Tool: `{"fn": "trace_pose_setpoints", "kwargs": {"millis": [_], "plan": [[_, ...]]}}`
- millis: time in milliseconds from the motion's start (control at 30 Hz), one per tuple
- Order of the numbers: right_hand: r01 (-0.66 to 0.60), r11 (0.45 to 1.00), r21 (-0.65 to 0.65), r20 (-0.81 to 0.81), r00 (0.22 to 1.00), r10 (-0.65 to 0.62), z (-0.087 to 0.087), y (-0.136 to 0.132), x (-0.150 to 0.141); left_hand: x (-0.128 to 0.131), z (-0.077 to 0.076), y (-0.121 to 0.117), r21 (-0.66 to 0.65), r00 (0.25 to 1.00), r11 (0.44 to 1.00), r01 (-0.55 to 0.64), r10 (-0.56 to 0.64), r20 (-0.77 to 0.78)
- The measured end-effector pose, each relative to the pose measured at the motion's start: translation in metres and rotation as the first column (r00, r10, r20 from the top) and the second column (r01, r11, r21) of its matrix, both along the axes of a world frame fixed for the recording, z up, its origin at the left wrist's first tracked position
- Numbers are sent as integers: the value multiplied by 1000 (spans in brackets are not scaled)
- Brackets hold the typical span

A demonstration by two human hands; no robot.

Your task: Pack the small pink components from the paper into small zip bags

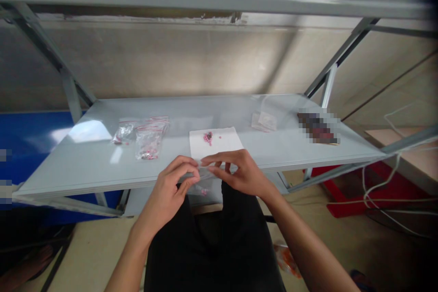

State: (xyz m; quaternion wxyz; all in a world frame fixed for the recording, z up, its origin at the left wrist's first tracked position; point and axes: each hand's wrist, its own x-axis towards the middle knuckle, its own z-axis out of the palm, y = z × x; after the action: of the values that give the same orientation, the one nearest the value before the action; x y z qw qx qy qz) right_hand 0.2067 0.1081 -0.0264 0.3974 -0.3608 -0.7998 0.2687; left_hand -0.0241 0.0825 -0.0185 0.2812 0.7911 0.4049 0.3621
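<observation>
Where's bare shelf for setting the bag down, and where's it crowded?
Bare grey metal shelf lies right of the white paper sheet, fronting the white packet. Another patch fronts the two clear zip bags. Crowded: the sheet's small pink pieces, beside those bags.

Ahead of the left hand [167, 191] and right hand [239, 173], a hand could pass above the flat white paper sheet [214, 142] on the pale grey shelf [143, 178]. Further left, transparent plastic zip bags [148, 139] stand in the way; further right, a pale folded packet [264, 121] does.
</observation>
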Motion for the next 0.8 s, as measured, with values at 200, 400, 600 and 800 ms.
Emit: {"fn": "trace_pose_setpoints", "kwargs": {"millis": [200,400,600,800], "plan": [[456,890,5,-12,890,-456,-16,56,14,1,-5,2,69,997,995,-65,62,49],[450,892,52,139,881,-452,-35,83,18,0,-17,7,77,994,992,-100,95,62],[391,920,-1,-5,920,-391,-26,67,13,1,-22,8,24,988,988,-151,150,33],[-38,984,-173,-152,988,12,-4,16,-6,7,-20,6,78,991,988,-132,130,23]]}}
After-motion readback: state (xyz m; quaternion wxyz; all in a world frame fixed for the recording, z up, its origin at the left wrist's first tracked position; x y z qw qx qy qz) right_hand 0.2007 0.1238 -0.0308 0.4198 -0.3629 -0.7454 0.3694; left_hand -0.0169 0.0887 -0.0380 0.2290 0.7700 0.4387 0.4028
